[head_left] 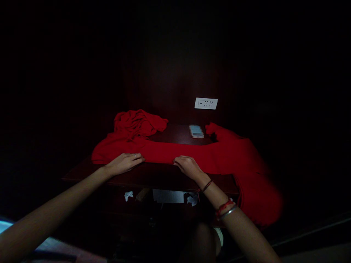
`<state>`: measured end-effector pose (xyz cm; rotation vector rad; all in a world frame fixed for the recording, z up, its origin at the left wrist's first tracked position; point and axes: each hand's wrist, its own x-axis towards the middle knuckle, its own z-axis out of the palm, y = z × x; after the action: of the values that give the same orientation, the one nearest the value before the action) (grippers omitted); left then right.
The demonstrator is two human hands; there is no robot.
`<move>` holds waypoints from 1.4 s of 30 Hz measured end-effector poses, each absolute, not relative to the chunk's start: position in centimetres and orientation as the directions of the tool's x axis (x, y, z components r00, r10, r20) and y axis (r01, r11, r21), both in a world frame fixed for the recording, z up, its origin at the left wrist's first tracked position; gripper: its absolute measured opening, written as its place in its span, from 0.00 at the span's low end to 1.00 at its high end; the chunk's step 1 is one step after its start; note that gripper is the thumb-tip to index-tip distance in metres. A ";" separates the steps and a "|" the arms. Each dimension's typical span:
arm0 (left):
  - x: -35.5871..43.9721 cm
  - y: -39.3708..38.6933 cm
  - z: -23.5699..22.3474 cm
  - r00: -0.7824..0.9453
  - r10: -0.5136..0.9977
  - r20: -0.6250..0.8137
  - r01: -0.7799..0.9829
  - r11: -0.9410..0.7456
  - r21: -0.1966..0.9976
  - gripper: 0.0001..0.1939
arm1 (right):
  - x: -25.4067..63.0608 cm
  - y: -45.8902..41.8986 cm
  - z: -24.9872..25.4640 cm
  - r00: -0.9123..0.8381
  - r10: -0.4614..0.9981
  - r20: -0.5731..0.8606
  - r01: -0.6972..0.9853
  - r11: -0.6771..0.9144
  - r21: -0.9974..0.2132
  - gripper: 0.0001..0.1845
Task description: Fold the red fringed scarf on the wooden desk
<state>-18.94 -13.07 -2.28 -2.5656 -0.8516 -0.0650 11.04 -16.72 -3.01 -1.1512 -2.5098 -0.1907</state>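
A long red cloth point(192, 152) lies across a dark wooden table. Its left end is bunched into a crumpled heap, and its right end hangs over the table's side. My left hand point(126, 162) grips the near edge of the cloth left of centre, a ring on one finger. A short way to the right, my right hand point(188, 165) has its fingers curled onto the same edge. Between the two hands the cloth lies fairly flat. Bracelets circle my right wrist and forearm.
A phone-like item with a blurred face point(196, 131) lies behind the cloth. A white power socket point(206, 103) is on the dark wall. Beneath the tabletop point(153, 177), an open shelf holds a pale box-like item point(168, 196) and crumpled white pieces point(128, 195). The surroundings are very dark.
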 end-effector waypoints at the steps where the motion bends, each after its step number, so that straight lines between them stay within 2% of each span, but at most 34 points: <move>1: -19.7 -13.1 -2.2 0.804 0.570 0.169 0.584 -0.706 -0.401 0.16 | 11.0 -16.8 -2.9 -0.600 0.700 0.386 0.755 0.656 -0.015 0.11; 7: -23.1 -13.2 -1.9 0.759 0.639 0.128 0.614 -0.635 -0.469 0.16 | 10.7 -17.0 -2.9 -0.604 0.700 0.381 0.763 0.646 0.022 0.12; 11: -22.5 -13.4 -1.9 0.733 0.672 0.104 0.636 -0.622 -0.457 0.19 | 10.9 -16.9 -3.2 -0.548 0.729 0.409 0.783 0.619 -0.054 0.12; 18: -20.6 -12.6 -2.1 0.737 0.650 0.185 0.654 -0.620 -0.433 0.17 | 11.0 -16.3 -3.6 -0.475 0.766 0.432 0.787 0.590 -0.181 0.09; 22: -20.0 -12.6 -1.2 0.724 0.680 0.118 0.651 -0.615 -0.445 0.22 | 11.1 -15.9 -3.8 -0.419 0.793 0.441 0.795 0.555 -0.243 0.09; 26: -20.0 -12.9 -0.2 0.727 0.686 0.030 0.622 -0.640 -0.451 0.23 | 11.2 -15.7 -3.9 -0.391 0.808 0.441 0.811 0.529 -0.250 0.09; 29: -20.4 -13.0 -0.1 0.726 0.688 0.017 0.625 -0.649 -0.434 0.23 | 11.1 -15.7 -3.8 -0.389 0.811 0.438 0.823 0.519 -0.230 0.08; 33: -20.8 -12.9 -0.6 0.738 0.672 0.059 0.643 -0.676 -0.359 0.17 | 11.1 -15.9 -3.7 -0.417 0.803 0.426 0.837 0.522 -0.164 0.09; 38: -20.6 -13.9 -1.2 0.756 0.634 0.162 0.646 -0.683 -0.341 0.13 | 10.9 -16.8 -3.0 -0.524 0.756 0.393 0.815 0.579 -0.029 0.10; 42: -20.4 -14.7 -1.4 0.741 0.656 0.143 0.658 -0.668 -0.346 0.14 | 9.8 -17.3 -2.5 -0.646 0.668 0.369 0.747 0.653 0.126 0.10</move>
<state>-20.39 -14.75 -1.43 -2.5655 -1.0108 -0.0087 9.84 -17.28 -2.46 -1.1345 -2.5827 -0.3881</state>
